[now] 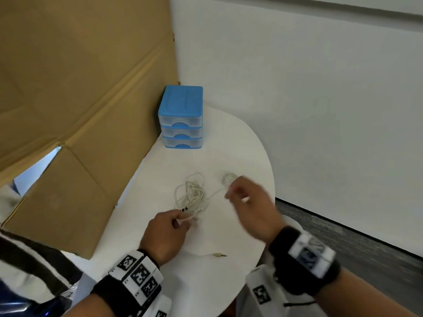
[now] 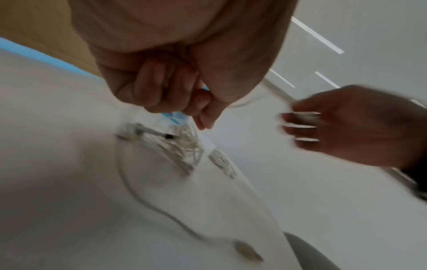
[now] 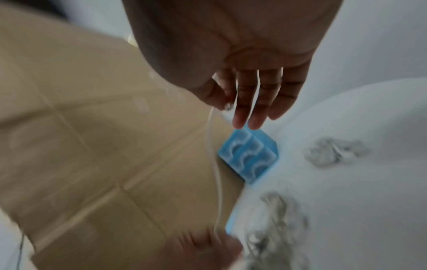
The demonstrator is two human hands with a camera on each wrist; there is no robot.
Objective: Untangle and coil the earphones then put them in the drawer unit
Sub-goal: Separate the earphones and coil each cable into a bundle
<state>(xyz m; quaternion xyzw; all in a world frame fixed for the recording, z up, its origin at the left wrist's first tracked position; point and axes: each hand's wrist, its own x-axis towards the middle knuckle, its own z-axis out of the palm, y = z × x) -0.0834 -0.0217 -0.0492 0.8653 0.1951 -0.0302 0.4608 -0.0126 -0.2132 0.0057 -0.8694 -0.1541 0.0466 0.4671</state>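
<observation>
Item 1, cardboard sheet point(image 1: 75, 92): I log it standing along the left edge of the worktop, creased and leaning.

Item 2, worktop point(image 1: 206, 284): white, rounded, set against a white wall.

Item 3, drawer unit point(image 1: 180, 116): blue frame, three clear drawers, all pushed in; it stands at the far end of the worktop beside the cardboard.

Item 4, left hand point(image 1: 166, 236): fingers curled, pinching a strand of cable at the near edge of the tangle.

Item 5, right hand point(image 1: 249, 202): blurred; thumb and forefinger pinch a cable strand, the other fingers extended.

Item 6, earphones point(image 1: 191, 195): a pale tangled heap on the worktop between my hands, well apart from the drawer unit.

Item 7, small coil point(image 1: 229, 178): lying just beyond the right hand.

Item 8, jack plug point(image 1: 219, 255): on the worktop near the left wrist, at the end of a loose run of cable.
</observation>
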